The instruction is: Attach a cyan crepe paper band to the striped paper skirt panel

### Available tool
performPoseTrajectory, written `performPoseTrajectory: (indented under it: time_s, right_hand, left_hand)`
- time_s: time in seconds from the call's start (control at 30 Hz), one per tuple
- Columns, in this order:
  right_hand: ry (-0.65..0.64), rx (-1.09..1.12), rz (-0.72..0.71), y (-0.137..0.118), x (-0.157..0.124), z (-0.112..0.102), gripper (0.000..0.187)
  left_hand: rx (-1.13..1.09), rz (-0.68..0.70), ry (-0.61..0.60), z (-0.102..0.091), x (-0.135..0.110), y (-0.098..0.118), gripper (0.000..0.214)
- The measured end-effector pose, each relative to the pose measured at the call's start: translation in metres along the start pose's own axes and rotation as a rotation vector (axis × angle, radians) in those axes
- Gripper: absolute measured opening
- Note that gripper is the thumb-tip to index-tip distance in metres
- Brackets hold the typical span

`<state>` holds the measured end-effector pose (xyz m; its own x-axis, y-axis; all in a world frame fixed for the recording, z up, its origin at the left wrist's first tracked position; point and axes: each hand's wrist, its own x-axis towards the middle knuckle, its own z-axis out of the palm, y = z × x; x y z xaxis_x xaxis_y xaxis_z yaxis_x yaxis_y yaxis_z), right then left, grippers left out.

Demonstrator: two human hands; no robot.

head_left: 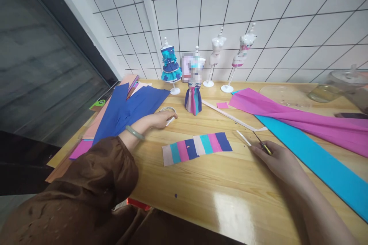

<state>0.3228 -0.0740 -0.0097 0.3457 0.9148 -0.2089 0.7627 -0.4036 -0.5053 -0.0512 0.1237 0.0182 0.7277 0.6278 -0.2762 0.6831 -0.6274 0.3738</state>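
Note:
My left hand (161, 118) reaches across the wooden table (218, 195), its fingers closed around a roll of clear tape (169, 110) beside the blue paper sheets (129, 111). A jade bangle sits on that wrist. My right hand (277, 157) is closed on small scissors (261, 142) with yellow handles, their tip by a thin white paper strip (243, 138). Between the hands lies a striped paper patch (197, 147) of beige, teal, pink and blue bands.
Small mannequins stand along the tiled wall: one in a blue dress (170, 67), one in a striped skirt (193, 97), two mostly bare (215, 55). Pink crepe paper (301, 116) and teal crepe paper (316, 160) spread right. A glass jar (339, 86) lies far right.

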Motion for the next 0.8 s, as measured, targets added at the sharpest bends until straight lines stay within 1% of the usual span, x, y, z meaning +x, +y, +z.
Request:
performPoseTrajectory:
  time_s: [0.13, 0.27, 0.33, 0.4, 0.43, 0.5, 0.53, 0.57, 0.63, 0.67, 0.7, 0.77, 0.8]
  right_hand:
    - [0.017, 0.003, -0.023, 0.000, 0.000, 0.000, 0.040]
    - [0.017, 0.020, -0.033, 0.000, 0.000, 0.000, 0.039]
    - [0.013, 0.032, -0.032, -0.001, 0.000, 0.000, 0.039]
    - [0.009, 0.067, -0.022, -0.002, -0.002, 0.000, 0.040]
    - [0.007, 0.098, -0.016, -0.004, -0.003, -0.001, 0.041]
    - [0.003, 0.190, -0.008, -0.009, -0.008, -0.001, 0.041]
    - [0.000, 0.244, -0.012, -0.012, -0.010, 0.000, 0.039]
    - [-0.001, 0.291, -0.018, -0.016, -0.013, 0.000, 0.038]
    - [-0.007, 0.345, -0.045, -0.023, -0.019, 0.001, 0.035]
    - [-0.016, 0.356, -0.069, -0.027, -0.022, 0.002, 0.034]
    - [-0.028, 0.359, -0.097, -0.030, -0.024, 0.003, 0.034]
    - [-0.065, 0.354, -0.158, -0.034, -0.027, 0.004, 0.033]
    - [-0.086, 0.354, -0.187, -0.036, -0.029, 0.005, 0.033]
  left_hand:
    - [0.016, 0.025, -0.067, -0.004, -0.004, -0.002, 0.070]
    - [-0.054, 0.095, -0.080, -0.013, -0.012, -0.003, 0.081]
    - [-0.100, 0.046, -0.044, -0.019, -0.016, -0.001, 0.082]
    - [-0.103, -0.060, 0.071, -0.023, -0.019, 0.007, 0.077]
    - [-0.086, -0.110, 0.169, -0.024, -0.020, 0.015, 0.071]
    - [-0.059, -0.152, 0.381, -0.020, -0.021, 0.038, 0.052]
    - [-0.075, -0.152, 0.461, -0.016, -0.021, 0.053, 0.043]
    - [-0.128, -0.139, 0.505, -0.009, -0.021, 0.070, 0.037]
    - [-0.339, -0.115, 0.506, 0.010, -0.018, 0.106, 0.031]
    - [-0.482, -0.096, 0.468, 0.021, -0.016, 0.124, 0.030]
    - [-0.623, -0.077, 0.405, 0.033, -0.013, 0.140, 0.031]
    - [-0.865, -0.074, 0.310, 0.053, -0.005, 0.164, 0.039]
    - [-0.975, -0.092, 0.300, 0.062, -0.001, 0.171, 0.042]
